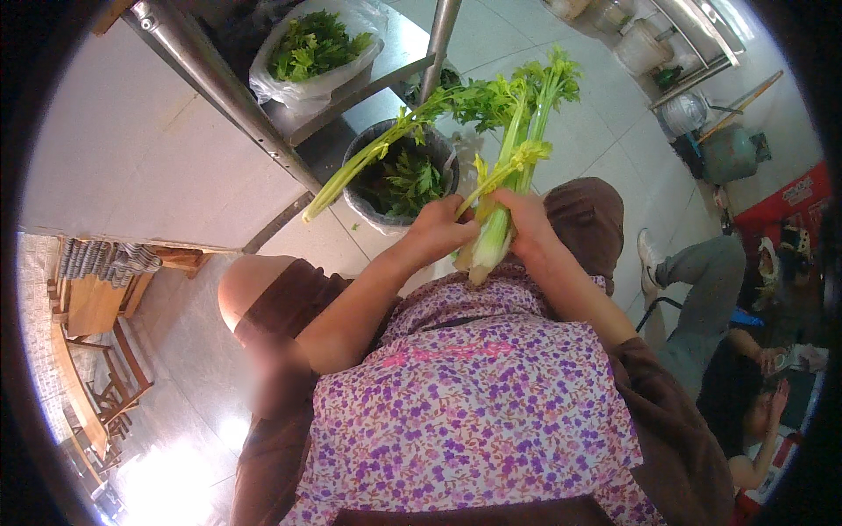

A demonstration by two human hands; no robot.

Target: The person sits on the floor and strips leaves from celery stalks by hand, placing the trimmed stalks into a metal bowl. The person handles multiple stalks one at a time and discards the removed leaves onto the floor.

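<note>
A celery bunch points away from me, its pale root end near my lap and its green leaves at the far end. My right hand is closed around its lower stalks. With bent fingers, my left hand grips a thin yellowish celery stalk at the bunch's near side. Part of that stalk is hidden by the fingers. Just beyond my left hand stands a lined bin with green celery leaves inside. Loose celery stalks extend over the bin, leaves towards the bunch.
A plastic bag of celery leaves rests on the metal shelf of a table with metal legs. At right, another person sits nearby. Wooden furniture stands at left; a green gas cylinder at far right.
</note>
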